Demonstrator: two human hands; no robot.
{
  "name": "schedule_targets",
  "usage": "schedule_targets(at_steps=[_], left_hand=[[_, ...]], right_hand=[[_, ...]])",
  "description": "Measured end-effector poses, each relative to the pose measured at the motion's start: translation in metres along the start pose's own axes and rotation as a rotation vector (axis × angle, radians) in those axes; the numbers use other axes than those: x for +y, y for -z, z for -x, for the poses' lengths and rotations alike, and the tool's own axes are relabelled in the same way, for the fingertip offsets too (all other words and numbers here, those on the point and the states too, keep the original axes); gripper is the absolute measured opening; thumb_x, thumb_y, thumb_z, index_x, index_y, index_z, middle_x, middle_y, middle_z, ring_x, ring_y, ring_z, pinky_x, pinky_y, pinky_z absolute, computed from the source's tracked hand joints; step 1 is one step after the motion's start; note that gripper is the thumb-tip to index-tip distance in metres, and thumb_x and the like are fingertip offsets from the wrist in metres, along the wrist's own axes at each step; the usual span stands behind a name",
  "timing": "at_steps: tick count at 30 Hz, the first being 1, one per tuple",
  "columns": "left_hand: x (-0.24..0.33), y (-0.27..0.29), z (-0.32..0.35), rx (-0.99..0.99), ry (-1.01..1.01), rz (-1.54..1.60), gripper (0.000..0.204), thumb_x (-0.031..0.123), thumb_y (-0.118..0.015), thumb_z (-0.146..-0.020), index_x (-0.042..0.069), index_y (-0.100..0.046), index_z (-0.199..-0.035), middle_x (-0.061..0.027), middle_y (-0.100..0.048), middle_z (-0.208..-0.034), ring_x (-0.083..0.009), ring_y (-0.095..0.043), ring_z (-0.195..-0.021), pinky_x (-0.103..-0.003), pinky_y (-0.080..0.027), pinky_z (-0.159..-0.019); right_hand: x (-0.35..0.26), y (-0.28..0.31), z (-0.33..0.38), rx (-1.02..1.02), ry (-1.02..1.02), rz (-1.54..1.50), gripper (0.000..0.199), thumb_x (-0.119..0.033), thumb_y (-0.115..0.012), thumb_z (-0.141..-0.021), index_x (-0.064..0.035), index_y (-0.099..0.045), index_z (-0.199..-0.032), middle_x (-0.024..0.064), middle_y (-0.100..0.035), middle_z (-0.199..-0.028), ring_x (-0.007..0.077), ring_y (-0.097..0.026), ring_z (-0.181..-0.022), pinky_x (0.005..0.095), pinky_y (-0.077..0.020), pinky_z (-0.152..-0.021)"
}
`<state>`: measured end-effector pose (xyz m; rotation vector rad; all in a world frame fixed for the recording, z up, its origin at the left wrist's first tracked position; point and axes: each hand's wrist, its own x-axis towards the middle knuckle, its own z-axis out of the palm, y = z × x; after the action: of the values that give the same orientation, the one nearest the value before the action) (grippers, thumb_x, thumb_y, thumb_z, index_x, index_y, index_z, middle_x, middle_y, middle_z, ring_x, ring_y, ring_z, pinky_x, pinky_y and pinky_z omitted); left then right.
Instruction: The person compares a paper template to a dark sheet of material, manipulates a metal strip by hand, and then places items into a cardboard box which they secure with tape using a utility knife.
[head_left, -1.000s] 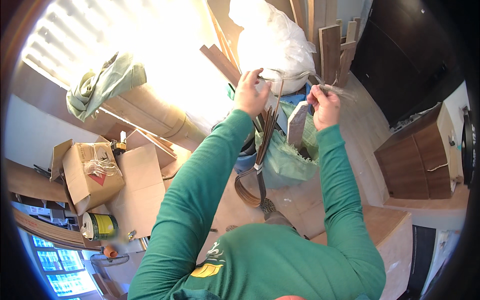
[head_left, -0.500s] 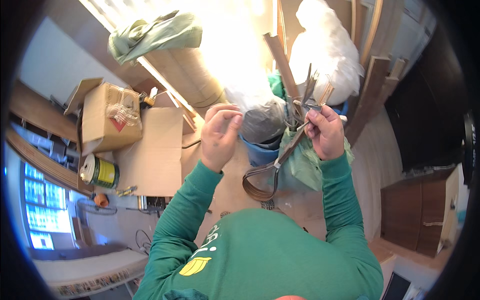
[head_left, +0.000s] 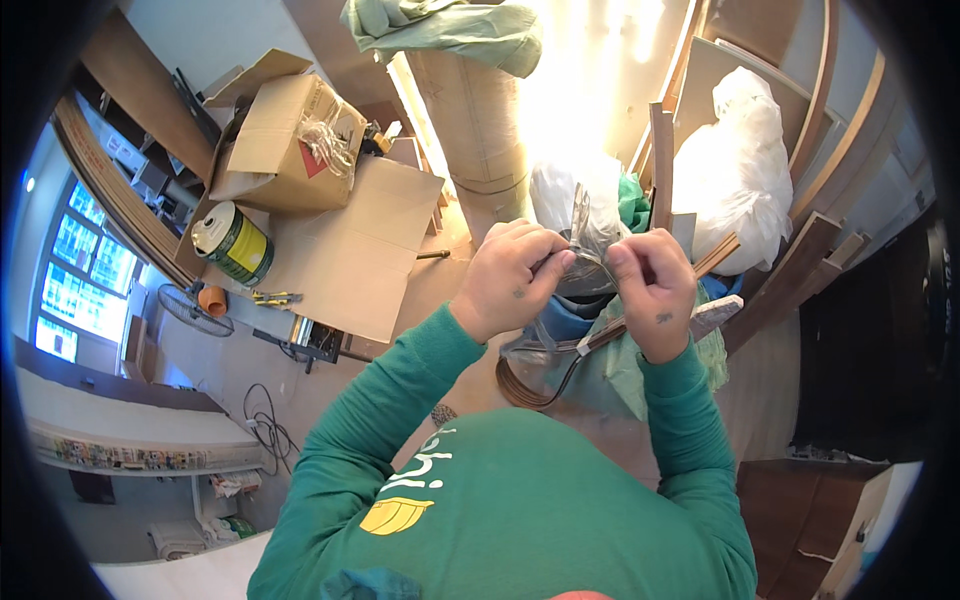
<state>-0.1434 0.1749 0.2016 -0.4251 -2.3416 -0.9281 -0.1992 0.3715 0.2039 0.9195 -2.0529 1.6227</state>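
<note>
Mid-handling: left hand (head_left: 512, 275) and right hand (head_left: 650, 285) both pinched shut on thin strip (head_left: 581, 222) (curling below); steady grip needed next

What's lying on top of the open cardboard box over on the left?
A crumpled clear plastic wrap lies on the cardboard box, over a red patch on its top. The box's inside cannot be seen; the flaps and wrap cover it. A yellow-green can stands just beside it.
</note>
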Motion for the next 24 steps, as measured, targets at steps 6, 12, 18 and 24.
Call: schedule_targets(at_steps=[6, 12, 18, 24], left_hand=[[-0.001, 0.023, 0.017, -0.195, -0.139, -0.246, 0.01, 0.018, -0.069, -0.088, 0.01, -0.065, -0.092, -0.0036, -0.059, -0.086, -0.0249, -0.058, -0.089, -0.038, -0.044, -0.079], [-0.005, 0.039, 0.042, -0.222, -0.122, -0.261, 0.007, 0.014, -0.068, -0.085, 0.01, -0.064, -0.09, -0.0021, -0.059, -0.088, -0.0238, -0.056, -0.09, -0.038, -0.045, -0.081], [-0.012, 0.065, 0.069, -0.184, -0.036, -0.275, 0.006, 0.013, -0.068, -0.084, 0.011, -0.064, -0.088, -0.0026, -0.06, -0.087, -0.0239, -0.056, -0.087, -0.038, -0.045, -0.082], [-0.02, 0.101, 0.11, 0.005, -0.01, -0.371, 0.015, 0.014, -0.072, -0.082, 0.012, -0.069, -0.097, 0.0002, -0.063, -0.092, -0.0222, -0.058, -0.094, -0.038, -0.045, -0.086]], right_hand=[[-0.026, -0.009, -0.022, -0.483, 0.166, 0.167, 0.005, -0.006, -0.069, -0.085, -0.0038, -0.071, -0.088, 0.0111, -0.061, -0.076, 0.0304, -0.063, -0.067, 0.0387, -0.0506, -0.059], [-0.028, -0.034, -0.018, -0.657, 0.19, 0.245, 0.006, -0.008, -0.068, -0.08, -0.0045, -0.073, -0.083, 0.0123, -0.064, -0.074, 0.0319, -0.065, -0.068, 0.0405, -0.052, -0.061], [-0.036, -0.072, -0.017, -0.713, 0.143, 0.047, 0.007, -0.002, -0.065, -0.077, -0.0004, -0.07, -0.08, 0.0154, -0.065, -0.072, 0.0312, -0.065, -0.066, 0.0378, -0.0523, -0.061], [-0.03, -0.134, 0.0, -0.691, -0.129, -0.213, 0.007, -0.003, -0.062, -0.078, 0.0023, -0.063, -0.074, 0.0075, -0.062, -0.066, 0.0161, -0.06, -0.06, 0.0298, -0.0473, -0.055]])
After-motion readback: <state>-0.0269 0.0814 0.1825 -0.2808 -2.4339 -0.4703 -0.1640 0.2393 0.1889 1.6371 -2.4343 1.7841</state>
